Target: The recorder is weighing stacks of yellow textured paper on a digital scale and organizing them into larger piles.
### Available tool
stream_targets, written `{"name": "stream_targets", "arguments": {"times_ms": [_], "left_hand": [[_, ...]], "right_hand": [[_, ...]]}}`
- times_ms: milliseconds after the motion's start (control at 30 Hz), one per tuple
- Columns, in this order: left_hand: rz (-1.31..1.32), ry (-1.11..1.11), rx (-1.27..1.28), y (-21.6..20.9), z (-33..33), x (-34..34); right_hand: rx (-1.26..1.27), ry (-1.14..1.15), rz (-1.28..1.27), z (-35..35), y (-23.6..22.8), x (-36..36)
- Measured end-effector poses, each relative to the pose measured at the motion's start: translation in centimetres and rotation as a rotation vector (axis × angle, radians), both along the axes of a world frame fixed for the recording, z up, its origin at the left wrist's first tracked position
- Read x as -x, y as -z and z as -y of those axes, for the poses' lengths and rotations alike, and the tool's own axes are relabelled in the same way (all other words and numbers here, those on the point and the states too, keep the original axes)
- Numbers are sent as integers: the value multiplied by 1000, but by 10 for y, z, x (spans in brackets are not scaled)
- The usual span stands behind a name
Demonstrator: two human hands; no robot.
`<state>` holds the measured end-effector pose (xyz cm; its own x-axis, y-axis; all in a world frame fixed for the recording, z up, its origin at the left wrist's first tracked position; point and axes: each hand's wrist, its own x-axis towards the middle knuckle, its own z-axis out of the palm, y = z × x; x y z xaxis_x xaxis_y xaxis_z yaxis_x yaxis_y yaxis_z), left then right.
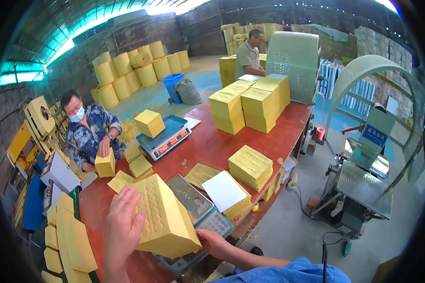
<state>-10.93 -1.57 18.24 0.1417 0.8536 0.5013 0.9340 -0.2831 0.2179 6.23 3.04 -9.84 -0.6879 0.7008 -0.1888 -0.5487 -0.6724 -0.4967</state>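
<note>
Between my hands is a tall block of stacked yellow paper (167, 214), its top sheet stamped with rows of curved cuts. My left hand (123, 219) presses against its left side, thumb and fingertips at the top edge. My right hand (215, 244) grips its lower right corner. The block is tilted over the near scale (189, 195), hiding part of the pan and display. Just right of that scale lies a yellow paper stack with a white sheet (225, 189) on top. Beyond it is another stamped yellow stack (250, 166).
On the red table (198, 137) stand a second scale (167, 141) bearing a yellow block (149, 123), and large paper stacks (250, 101). At left, a masked co-worker (92, 122) holds a yellow block (105, 163). Another person (249, 53) stands behind. A machine (363, 188) stands right.
</note>
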Motion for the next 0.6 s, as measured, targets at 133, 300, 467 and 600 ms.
{"name": "stream_targets", "arguments": {"times_ms": [133, 300, 467, 600], "left_hand": [[137, 44, -19, 9, 5, 21], [655, 41, -268, 35, 15, 17], [1610, -39, -146, 131, 30, 21], [1931, -13, 1, 151, 25, 30]], "right_hand": [[-73, 15, 29, -3, 24, 15], [-444, 409, 514, 1, -40, -24], [-690, 565, 557, 8, -72, -13], [-375, 321, 464, 7, -31, -5]]}}
